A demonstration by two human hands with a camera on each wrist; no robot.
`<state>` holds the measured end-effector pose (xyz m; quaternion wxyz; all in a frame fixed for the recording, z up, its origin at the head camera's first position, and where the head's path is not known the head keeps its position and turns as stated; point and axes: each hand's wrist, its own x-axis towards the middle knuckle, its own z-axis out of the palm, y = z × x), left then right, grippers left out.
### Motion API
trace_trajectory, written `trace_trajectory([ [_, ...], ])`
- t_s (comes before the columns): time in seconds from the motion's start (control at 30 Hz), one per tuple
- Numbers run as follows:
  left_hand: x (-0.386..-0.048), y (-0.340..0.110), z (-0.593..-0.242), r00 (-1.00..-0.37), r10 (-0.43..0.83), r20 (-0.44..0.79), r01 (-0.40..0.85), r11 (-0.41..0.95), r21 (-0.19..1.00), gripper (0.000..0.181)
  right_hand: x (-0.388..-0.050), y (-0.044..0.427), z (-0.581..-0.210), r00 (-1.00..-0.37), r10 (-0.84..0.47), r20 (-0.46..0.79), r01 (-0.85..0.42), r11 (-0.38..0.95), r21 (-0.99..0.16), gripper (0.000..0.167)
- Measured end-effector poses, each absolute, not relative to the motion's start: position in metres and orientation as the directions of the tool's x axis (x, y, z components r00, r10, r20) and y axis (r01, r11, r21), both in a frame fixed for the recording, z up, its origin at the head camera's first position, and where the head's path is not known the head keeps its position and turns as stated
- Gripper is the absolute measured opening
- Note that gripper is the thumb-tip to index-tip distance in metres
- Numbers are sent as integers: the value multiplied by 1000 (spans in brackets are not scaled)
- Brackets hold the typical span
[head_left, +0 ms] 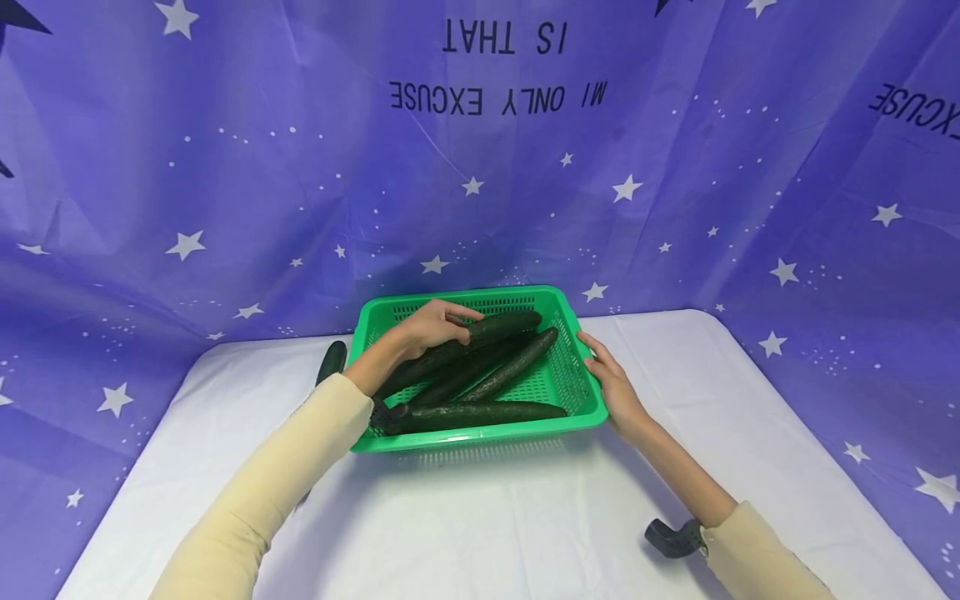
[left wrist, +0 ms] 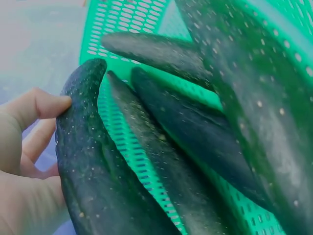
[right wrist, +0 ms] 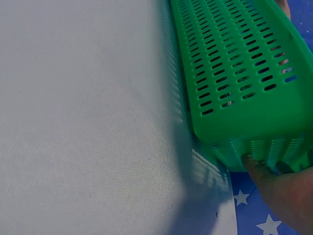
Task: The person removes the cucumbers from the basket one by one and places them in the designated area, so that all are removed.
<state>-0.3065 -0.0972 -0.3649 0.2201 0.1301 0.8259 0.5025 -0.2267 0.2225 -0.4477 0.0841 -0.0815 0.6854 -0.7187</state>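
The left sleeve [head_left: 270, 475] covers part of a lone cucumber [head_left: 331, 360] left of the green basket [head_left: 480, 434]; the other cucumbers [head_left: 513, 367] inside overlap, their left ends partly hidden. The left hand [head_left: 437, 325] pinches the upper cucumber [head_left: 510, 324], in the basket, between thumb and fingers. The right hand [head_left: 618, 392] lies against the basket's right end, fingers nearly straight, palm hard to see. The pinched cucumber is dark green, pale-flecked, gently curved.

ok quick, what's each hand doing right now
Left hand: closed, holding a cucumber.
Right hand: open, touching the end of the green basket.
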Motion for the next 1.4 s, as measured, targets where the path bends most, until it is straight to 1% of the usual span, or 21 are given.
trace_trajectory([
  [0.43, -289, -119, -338, -892, 429, -143, 15, 343, 939, 51, -226, 223, -447, -974, -226, -4, 13, -37, -999, 52],
  [0.7, -281, -138, -328, -911, 381, -159, -7, 372, 928, 51, -227, 222, -449, -974, -228, -1, 10, -39, -999, 52],
  [0.9, -274, -157, -328, -915, 365, -174, -40, 347, 937, 53, -227, 222, -449, -972, -233, -1, 8, -30, -1000, 53],
  [1.07, -270, -172, -327, -930, 322, -177, -51, 364, 930, 55, -227, 222, -448, -973, -231, 3, 3, -26, -1000, 53],
  [1.4, -255, -201, -328, -952, 243, -186, -102, 321, 942, 57, -228, 223, -448, -974, -228, 1, 1, -10, -1000, 53],
])
